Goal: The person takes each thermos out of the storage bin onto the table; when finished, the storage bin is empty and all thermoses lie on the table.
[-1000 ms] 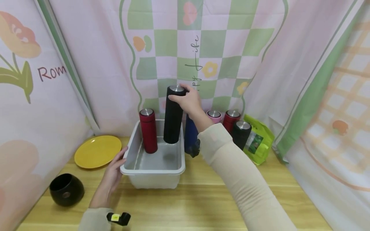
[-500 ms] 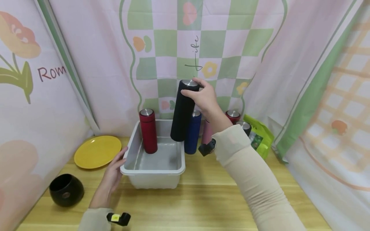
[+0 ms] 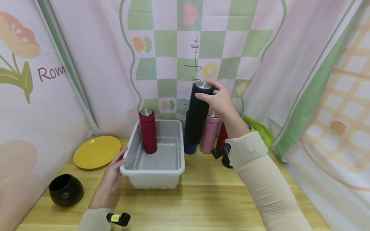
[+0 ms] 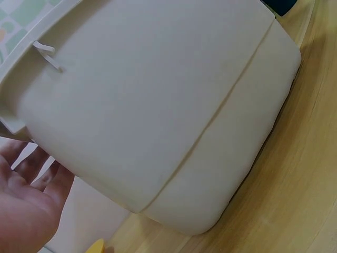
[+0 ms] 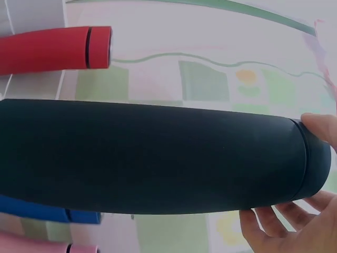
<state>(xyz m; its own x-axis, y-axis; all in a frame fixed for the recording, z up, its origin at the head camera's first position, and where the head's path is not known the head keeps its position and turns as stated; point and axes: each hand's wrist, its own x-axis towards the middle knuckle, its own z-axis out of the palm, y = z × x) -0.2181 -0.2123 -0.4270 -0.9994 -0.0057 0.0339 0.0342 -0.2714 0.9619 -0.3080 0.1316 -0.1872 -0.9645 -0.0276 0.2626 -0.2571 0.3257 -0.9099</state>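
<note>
In the head view my right hand [image 3: 221, 101] grips a black thermos [image 3: 198, 118] by its silver-topped upper end, thumb on one side and fingers on the other. The thermos hangs slightly tilted, right of the grey plastic bin [image 3: 153, 172], in front of a blue thermos [image 3: 189, 149] that it mostly hides. The right wrist view shows the black thermos [image 5: 158, 158] across the frame, with the fingertips near its lid. My left hand [image 3: 112, 171] rests against the bin's left side by the rim, fingers fairly straight. Inside the bin stands a red thermos [image 3: 148, 133].
A pink thermos [image 3: 210, 133] stands right of the blue one. Behind my right wrist, another red thermos [image 3: 222, 135], a dark object's base [image 3: 226, 162] and a green bag [image 3: 263, 133] are partly hidden. At left are a yellow plate [image 3: 96, 152] and a round black pot [image 3: 66, 191].
My right hand has lifted the black thermos out over the bin's right edge and carried it rightward, in front of the blue thermos. The left hand and bin stay in place.
</note>
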